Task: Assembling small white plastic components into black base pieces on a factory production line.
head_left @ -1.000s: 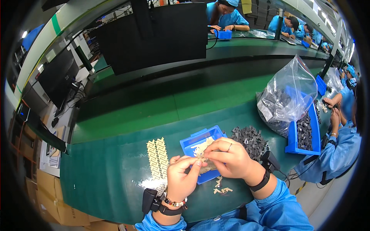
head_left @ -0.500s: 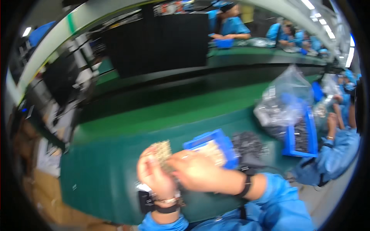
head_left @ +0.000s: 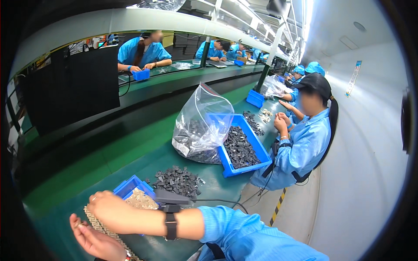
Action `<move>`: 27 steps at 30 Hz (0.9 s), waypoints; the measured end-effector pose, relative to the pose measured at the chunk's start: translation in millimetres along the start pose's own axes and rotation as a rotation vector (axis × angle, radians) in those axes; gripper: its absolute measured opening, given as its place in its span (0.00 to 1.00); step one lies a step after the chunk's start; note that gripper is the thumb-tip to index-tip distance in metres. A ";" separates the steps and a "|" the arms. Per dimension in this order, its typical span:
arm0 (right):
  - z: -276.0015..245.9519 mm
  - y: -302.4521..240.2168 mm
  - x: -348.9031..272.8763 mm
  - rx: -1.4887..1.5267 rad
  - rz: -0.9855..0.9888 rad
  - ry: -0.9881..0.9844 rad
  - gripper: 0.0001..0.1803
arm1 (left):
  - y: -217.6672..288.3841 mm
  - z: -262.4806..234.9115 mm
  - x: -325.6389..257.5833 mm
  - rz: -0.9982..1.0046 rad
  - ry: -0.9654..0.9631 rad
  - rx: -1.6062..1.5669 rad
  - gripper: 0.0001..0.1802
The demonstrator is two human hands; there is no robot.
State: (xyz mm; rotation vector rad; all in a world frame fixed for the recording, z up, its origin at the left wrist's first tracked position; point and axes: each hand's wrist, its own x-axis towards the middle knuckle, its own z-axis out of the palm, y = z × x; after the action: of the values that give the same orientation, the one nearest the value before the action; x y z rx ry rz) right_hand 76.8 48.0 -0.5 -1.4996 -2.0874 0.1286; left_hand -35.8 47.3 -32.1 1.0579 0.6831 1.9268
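At the lower left, my left hand [head_left: 98, 240] is turned palm up, its thumb and fingers closing on a small beige piece [head_left: 78, 223]. My right hand [head_left: 112, 212] is just above and beside it, back upward and fingers curled; what they hold, if anything, is hidden. A long beige strip with a herringbone pattern [head_left: 101, 227] runs between and partly beneath my hands. Beyond my right wrist stands a small blue bin [head_left: 127, 188] with many flat beige pieces [head_left: 141, 200] in it, partly covered by my forearm.
A pile of dark grey pieces [head_left: 176, 180] lies past the bin, near a dark device with a cable [head_left: 173, 197]. Farther right are a clear plastic bag [head_left: 202, 126] and a blue tray [head_left: 264, 161] holding dark pieces. A co-worker [head_left: 300, 143] sits on the right.
The view has swung right, so my hands now appear farther left and the co-worker comes fully into view. The patterned beige strip shows at greater length. My hands stay close together.
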 end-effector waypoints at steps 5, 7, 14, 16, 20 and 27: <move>63.3 -5.7 49.7 -0.263 -0.086 -0.405 0.30 | 12.4 -0.9 4.0 0.171 0.099 -0.056 0.14; 96.6 -5.9 61.6 -0.283 -0.004 -0.452 0.40 | 10.3 -2.5 3.1 0.190 0.079 -0.042 0.14; 118.4 -8.8 88.8 -0.106 0.272 -0.462 0.27 | 8.0 -1.8 8.2 0.234 0.062 0.063 0.14; 109.0 -4.4 97.2 -0.368 0.156 -0.683 0.24 | 4.7 -7.6 7.8 0.227 0.038 0.174 0.14; 127.9 9.9 110.1 -0.391 0.128 -0.760 0.24 | 5.5 3.1 3.5 0.220 0.042 0.142 0.14; 115.5 8.8 106.8 -0.057 0.232 -0.600 0.30 | 13.6 12.4 -11.4 0.229 -0.082 0.057 0.12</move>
State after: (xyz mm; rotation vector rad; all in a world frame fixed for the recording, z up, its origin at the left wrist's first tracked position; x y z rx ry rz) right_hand 4.5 174.8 -59.8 -1.9070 -2.3611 0.6862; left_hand -26.9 31.4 -20.4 1.2906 0.5958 2.0539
